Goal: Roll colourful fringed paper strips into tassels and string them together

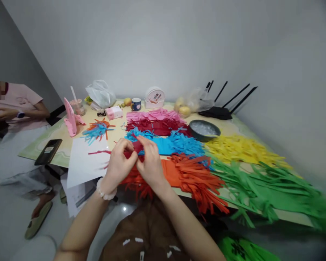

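Over the front of the table, my left hand (120,159) and my right hand (151,161) pinch a dark red fringed piece (137,146) between them. Thin red strands of it stick out to the left past my left hand. Both hands have curled fingers, with the fingertips close together at the piece. Beneath and just right of my hands lies an orange fringed sheet (170,172), and behind it a blue fringed sheet (164,145). My hands hide part of both sheets.
Yellow (239,148) and green (277,188) fringed sheets cover the right side. Behind are a dark red sheet (157,127), a dark bowl (205,130) and a router (216,112). At left lie white paper (84,159) and a phone (48,151); a person (19,108) sits beyond.
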Available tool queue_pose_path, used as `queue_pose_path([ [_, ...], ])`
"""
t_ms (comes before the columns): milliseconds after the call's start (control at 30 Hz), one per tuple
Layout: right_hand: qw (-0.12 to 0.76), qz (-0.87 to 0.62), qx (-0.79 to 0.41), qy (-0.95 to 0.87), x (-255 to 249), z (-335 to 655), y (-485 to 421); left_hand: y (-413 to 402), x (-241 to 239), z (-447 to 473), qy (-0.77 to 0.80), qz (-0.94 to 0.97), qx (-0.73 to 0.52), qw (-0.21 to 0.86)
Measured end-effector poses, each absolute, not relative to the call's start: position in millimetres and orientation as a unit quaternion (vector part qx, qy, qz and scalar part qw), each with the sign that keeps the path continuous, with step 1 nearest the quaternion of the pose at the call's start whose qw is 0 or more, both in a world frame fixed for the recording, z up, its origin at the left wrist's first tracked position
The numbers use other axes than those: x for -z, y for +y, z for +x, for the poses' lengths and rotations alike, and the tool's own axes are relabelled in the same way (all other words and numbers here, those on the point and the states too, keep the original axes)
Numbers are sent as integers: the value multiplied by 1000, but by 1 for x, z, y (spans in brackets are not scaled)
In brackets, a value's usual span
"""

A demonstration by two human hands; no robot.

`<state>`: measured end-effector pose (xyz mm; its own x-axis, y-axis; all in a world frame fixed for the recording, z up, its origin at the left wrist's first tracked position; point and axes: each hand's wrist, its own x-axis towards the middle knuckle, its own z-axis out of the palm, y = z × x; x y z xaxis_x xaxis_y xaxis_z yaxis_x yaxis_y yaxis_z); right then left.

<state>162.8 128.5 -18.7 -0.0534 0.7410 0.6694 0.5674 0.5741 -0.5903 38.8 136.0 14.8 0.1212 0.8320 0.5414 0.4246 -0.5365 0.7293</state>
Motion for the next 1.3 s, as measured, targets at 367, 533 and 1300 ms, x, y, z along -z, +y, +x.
queue_pose_path([
  [367,415,-479,-8,-774,-16,219,100,114,-28,35,427,785,-419,160],
  [533,319,-480,18,-817,-49,235,81,115,-31,37,368,832,-377,176],
  [1300,271,-528,-123,-795,-73,299,71,145,-38,33,334,840,-288,316],
])
